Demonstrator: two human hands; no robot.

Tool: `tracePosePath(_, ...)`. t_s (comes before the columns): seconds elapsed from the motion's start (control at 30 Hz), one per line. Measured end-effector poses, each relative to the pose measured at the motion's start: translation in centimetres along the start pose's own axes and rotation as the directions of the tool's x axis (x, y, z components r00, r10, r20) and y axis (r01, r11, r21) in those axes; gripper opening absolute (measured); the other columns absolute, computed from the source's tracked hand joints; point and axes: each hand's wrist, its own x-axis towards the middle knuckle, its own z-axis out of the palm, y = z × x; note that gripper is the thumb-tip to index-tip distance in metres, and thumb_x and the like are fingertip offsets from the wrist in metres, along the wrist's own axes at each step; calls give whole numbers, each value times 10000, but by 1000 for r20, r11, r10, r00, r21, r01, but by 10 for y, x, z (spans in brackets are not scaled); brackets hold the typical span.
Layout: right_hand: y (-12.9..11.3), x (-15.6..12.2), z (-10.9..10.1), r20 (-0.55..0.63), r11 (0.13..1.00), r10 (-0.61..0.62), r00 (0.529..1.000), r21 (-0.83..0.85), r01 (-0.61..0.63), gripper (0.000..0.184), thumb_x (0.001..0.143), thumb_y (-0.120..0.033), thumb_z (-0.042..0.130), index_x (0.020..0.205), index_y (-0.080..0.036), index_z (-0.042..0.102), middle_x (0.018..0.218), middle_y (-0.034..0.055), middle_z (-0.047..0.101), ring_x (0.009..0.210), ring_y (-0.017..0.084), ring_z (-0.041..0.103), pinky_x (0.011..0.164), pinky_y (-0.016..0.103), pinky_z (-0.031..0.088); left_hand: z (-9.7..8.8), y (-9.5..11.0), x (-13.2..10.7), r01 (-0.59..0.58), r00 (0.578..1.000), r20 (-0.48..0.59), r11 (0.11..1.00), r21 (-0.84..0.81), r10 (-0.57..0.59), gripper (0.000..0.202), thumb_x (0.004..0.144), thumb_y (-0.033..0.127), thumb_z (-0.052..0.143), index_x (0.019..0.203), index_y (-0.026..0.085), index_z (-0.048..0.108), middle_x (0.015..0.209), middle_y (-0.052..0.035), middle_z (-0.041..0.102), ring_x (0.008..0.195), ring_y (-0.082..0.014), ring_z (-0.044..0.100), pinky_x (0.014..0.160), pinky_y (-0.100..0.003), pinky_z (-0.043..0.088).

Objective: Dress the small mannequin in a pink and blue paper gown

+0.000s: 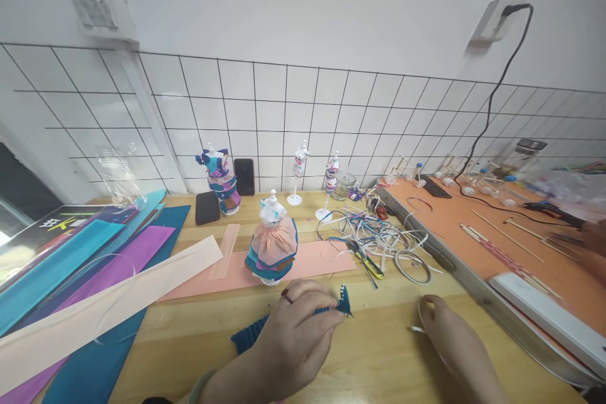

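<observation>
My left hand (293, 334) is closed in a pinch on a pleated teal paper strip (250, 334), whose folded tip (344, 302) sticks out past my fingers. My right hand (449, 341) rests on the wooden table (374, 353) with its fingers curled round a thin white strip (419, 319). Just beyond my left hand stands a small mannequin in a pink and teal paper dress (272, 246) on a pink paper sheet (312, 262).
Long paper sheets in cream (108, 303), purple and teal lie at the left. A tangle of strips with a yellow cutter (372, 265) lies centre right. Other mannequins (220, 180), two phones (207, 207) and an orange board (497, 240) with sticks sit further back. Another person's hand (594, 249) shows at the right edge.
</observation>
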Motion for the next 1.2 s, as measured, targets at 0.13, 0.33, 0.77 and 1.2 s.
tracePosePath(0.13, -2, -6, -5, -31, 998, -15, 999, 57, 16, 384, 815, -349, 406, 1050, -164, 646, 744, 117, 752, 707, 314, 710, 601, 366, 477, 5, 1, -4, 19, 1000, 16, 1000, -3, -19, 330, 781, -13, 503, 1054, 158, 576, 925, -97, 674, 880, -203, 597, 758, -353, 512)
tracePosePath(0.33, -9, -13, -16, -189, 976, -1, 982, 214, 43, 393, 794, -410, 457, 1027, -164, 654, 890, 144, 744, 805, 321, 681, 675, 398, 481, 8, 5, -1, 30, 997, 77, 999, -32, -28, 298, 802, -1, 499, 1035, 166, 577, 900, -80, 689, 879, -183, 608, 784, -331, 512)
tracePosePath(0.77, -88, -58, -36, -136, 205, 260, 956, 975, 82, 331, 659, -431, 775, 882, -207, 677, 733, -2, 686, 647, 148, 624, 581, 249, 497, 25, 13, -4, 721, 660, 528, 648, -245, -534, 301, 947, 277, 439, 920, 178, 722, 893, -60, 711, 864, -174, 627, 827, -298, 477)
tracePosePath(1.2, -138, -95, -52, -62, 213, 327, 943, 977, -9, 321, 436, -336, 837, 708, -191, 751, 732, 50, 760, 727, 199, 677, 627, 237, 558, 21, 22, 10, 663, 355, 629, -288, -691, -692, 683, 719, 472, 742, 1315, 188, 567, 1308, -138, 583, 1237, -283, 513, 1051, -442, 365)
